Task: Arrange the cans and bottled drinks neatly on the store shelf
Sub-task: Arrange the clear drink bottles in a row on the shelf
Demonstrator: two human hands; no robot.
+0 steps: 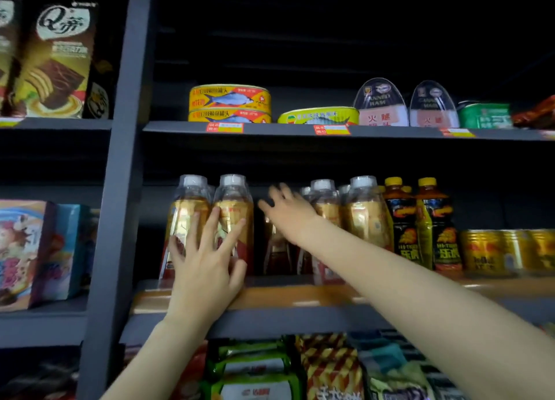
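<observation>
At mid-frame the left hand [207,261] lies flat with spread fingers against two gold bottles [210,222] at the shelf [300,297] front. The right hand [285,210], fingers open and holding nothing, reaches into the dark gap just right of them. Its forearm runs close past the bottles on the right [360,219]; a careless sweep could likely topple them into the yellow-capped bottles [420,222].

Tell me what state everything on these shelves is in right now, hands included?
Left hand: open, fingers spread, pressing on the front two gold bottles.
Right hand: open, reaching into the gap between bottle groups.
Left gold bottles: upright, capped, side by side.
Right gold bottles: upright, capped.
Yellow-capped dark bottles: upright, capped.
Gold cans: upright, in a row.
Yellow fish tins: stacked two high.
Ham tins: standing on end.
</observation>
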